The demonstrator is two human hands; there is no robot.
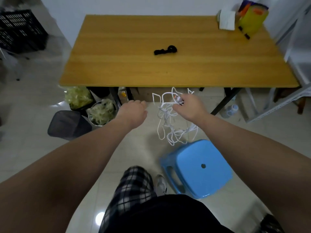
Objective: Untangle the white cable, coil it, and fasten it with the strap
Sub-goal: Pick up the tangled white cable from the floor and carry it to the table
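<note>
The right hand (188,106) pinches the white cable (166,125) near its plug, just short of the table (117,47), with the tangle dangling over the blue stool (198,165). The left hand (133,111) is curled, apparently empty. It should work the loops loose, not yank them. The strap (165,50) waits mid-table. Below, a metal bowl (96,123) holds pale green scraps, and a mesh bin (67,125) lies tipped.

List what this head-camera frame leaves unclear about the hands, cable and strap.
- left hand: the head view shows only its back, and the curled fingers hide whether it holds anything.
- white cable: the right hand covers where it is gripped, and the tangle's crossings are too fine to trace.
- strap on the table: small and blurred, so its fastening is unreadable.
</note>
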